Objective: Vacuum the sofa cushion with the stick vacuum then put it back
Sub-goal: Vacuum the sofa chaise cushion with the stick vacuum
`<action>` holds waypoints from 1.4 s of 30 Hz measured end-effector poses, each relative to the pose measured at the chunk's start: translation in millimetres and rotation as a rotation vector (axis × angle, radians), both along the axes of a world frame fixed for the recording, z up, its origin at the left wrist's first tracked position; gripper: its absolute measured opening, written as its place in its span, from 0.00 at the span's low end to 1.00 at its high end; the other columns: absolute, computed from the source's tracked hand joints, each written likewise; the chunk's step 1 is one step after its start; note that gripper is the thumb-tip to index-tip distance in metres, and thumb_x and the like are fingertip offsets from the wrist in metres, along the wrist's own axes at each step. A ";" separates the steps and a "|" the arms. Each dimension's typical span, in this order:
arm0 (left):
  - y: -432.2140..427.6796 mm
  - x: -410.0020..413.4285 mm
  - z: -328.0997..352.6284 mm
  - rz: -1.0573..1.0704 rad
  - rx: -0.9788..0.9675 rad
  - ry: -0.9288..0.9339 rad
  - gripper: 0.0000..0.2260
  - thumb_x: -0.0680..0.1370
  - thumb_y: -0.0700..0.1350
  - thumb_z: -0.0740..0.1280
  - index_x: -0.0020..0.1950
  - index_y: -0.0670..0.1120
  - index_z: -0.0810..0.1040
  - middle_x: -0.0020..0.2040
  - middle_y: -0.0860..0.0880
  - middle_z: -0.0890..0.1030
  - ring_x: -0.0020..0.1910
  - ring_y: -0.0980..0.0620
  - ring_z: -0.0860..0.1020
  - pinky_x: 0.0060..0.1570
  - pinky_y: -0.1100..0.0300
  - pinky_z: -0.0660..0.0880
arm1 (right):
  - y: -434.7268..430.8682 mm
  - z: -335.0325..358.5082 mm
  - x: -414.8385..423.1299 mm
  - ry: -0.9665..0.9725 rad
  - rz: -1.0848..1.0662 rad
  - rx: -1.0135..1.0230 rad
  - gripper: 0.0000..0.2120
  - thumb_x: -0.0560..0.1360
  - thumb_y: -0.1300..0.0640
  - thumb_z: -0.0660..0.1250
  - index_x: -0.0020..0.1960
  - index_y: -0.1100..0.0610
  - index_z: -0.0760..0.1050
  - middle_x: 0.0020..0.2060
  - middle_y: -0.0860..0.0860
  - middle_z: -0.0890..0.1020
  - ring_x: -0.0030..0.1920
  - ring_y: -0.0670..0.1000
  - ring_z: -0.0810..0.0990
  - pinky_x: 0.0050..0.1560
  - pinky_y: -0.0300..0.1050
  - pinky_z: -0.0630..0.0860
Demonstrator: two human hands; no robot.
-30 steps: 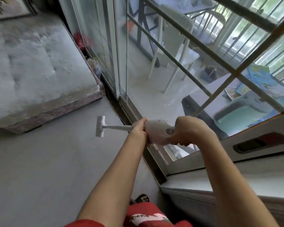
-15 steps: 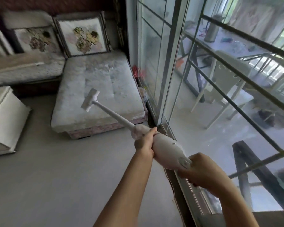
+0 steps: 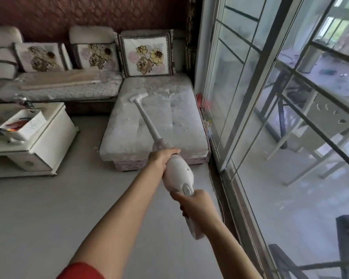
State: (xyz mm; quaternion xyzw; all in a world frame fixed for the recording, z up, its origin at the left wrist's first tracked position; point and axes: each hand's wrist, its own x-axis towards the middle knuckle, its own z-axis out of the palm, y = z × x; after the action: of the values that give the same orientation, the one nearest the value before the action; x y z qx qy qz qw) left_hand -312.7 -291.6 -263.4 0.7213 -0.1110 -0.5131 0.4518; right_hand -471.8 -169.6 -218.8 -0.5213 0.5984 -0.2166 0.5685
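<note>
I hold a white stick vacuum (image 3: 177,174) out in front of me, pointing away toward the sofa. My left hand (image 3: 161,159) grips the front of its body where the tube starts. My right hand (image 3: 193,202) grips the rear handle. The thin tube runs up to the small flat head (image 3: 139,97), which lies over the far part of the pale grey chaise cushion (image 3: 169,125). I cannot tell whether the head touches the fabric.
Several floral throw pillows (image 3: 147,54) stand along the sofa back. A white low table (image 3: 30,141) with a basket of small items sits at left. A glass sliding door (image 3: 240,97) runs along the right. Grey floor (image 3: 69,208) lies between me and the sofa.
The view swung left from the glass door to the sofa. The vacuum moved from over the floor to over the chaise cushion, its head now farther along it. Both hands kept their grip.
</note>
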 end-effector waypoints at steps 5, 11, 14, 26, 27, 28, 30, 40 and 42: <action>-20.9 49.7 -24.0 -0.054 0.008 -0.087 0.46 0.40 0.52 0.80 0.57 0.40 0.81 0.48 0.44 0.85 0.41 0.46 0.85 0.35 0.54 0.82 | -4.6 -16.8 53.8 -0.096 -0.050 0.031 0.13 0.68 0.51 0.72 0.31 0.57 0.74 0.22 0.49 0.75 0.20 0.46 0.74 0.27 0.38 0.71; -0.4 74.4 -2.6 -0.092 0.028 -0.108 0.38 0.51 0.50 0.82 0.59 0.41 0.79 0.52 0.43 0.83 0.44 0.46 0.83 0.31 0.61 0.77 | 6.3 -38.9 104.4 -0.158 -0.083 0.080 0.13 0.69 0.53 0.70 0.31 0.56 0.72 0.23 0.49 0.74 0.22 0.47 0.73 0.27 0.39 0.70; 4.1 85.1 -10.3 -0.110 0.037 -0.126 0.39 0.52 0.49 0.83 0.60 0.38 0.78 0.54 0.42 0.82 0.43 0.47 0.82 0.30 0.63 0.75 | 15.9 -44.1 118.4 -0.162 -0.089 0.078 0.14 0.70 0.53 0.70 0.30 0.56 0.71 0.24 0.50 0.74 0.22 0.47 0.72 0.27 0.39 0.69; 28.0 106.4 -46.3 -0.105 0.097 -0.174 0.40 0.60 0.44 0.82 0.68 0.38 0.68 0.61 0.42 0.76 0.52 0.46 0.78 0.50 0.57 0.77 | 38.6 -65.1 135.4 -0.178 -0.074 0.146 0.17 0.71 0.50 0.70 0.30 0.57 0.69 0.23 0.51 0.73 0.22 0.50 0.71 0.26 0.39 0.68; 30.0 108.9 -49.7 -0.103 0.113 -0.164 0.39 0.60 0.44 0.82 0.66 0.37 0.70 0.60 0.42 0.77 0.52 0.46 0.79 0.49 0.56 0.78 | 38.7 -67.1 136.4 -0.171 -0.067 0.151 0.18 0.71 0.49 0.71 0.30 0.57 0.69 0.23 0.51 0.73 0.22 0.50 0.71 0.27 0.39 0.69; 32.4 111.6 -52.1 -0.102 0.123 -0.151 0.39 0.57 0.46 0.82 0.64 0.37 0.73 0.57 0.43 0.79 0.51 0.46 0.81 0.48 0.56 0.79 | 38.6 -68.6 137.8 -0.163 -0.057 0.155 0.19 0.71 0.47 0.71 0.30 0.58 0.70 0.23 0.51 0.73 0.22 0.50 0.71 0.27 0.40 0.69; 36.5 117.7 -62.6 -0.104 0.156 -0.150 0.42 0.48 0.50 0.82 0.59 0.37 0.78 0.51 0.44 0.82 0.46 0.46 0.83 0.48 0.54 0.81 | 39.3 -72.2 140.7 -0.157 -0.040 0.175 0.20 0.71 0.44 0.70 0.31 0.58 0.71 0.23 0.51 0.74 0.22 0.50 0.72 0.28 0.41 0.70; 17.9 149.6 -121.8 -0.146 0.324 -0.167 0.47 0.39 0.55 0.78 0.57 0.40 0.80 0.49 0.44 0.83 0.44 0.45 0.83 0.46 0.53 0.81 | 27.6 -83.1 158.9 -0.186 -0.060 0.304 0.19 0.77 0.48 0.56 0.35 0.59 0.73 0.25 0.50 0.73 0.23 0.49 0.70 0.28 0.40 0.67; 11.4 153.1 -129.3 -0.171 0.325 -0.164 0.49 0.38 0.55 0.78 0.58 0.40 0.79 0.49 0.43 0.83 0.44 0.45 0.83 0.46 0.51 0.82 | 20.6 -84.8 161.5 -0.175 -0.061 0.306 0.20 0.77 0.48 0.56 0.35 0.60 0.74 0.26 0.51 0.74 0.24 0.50 0.71 0.29 0.39 0.68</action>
State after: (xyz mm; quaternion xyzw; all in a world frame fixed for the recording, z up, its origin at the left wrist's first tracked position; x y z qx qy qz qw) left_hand -159.6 -280.2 -392.6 0.8120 -0.1240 -0.5004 0.2736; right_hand -310.3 -149.0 -303.6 -0.3891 0.5882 -0.1847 0.6844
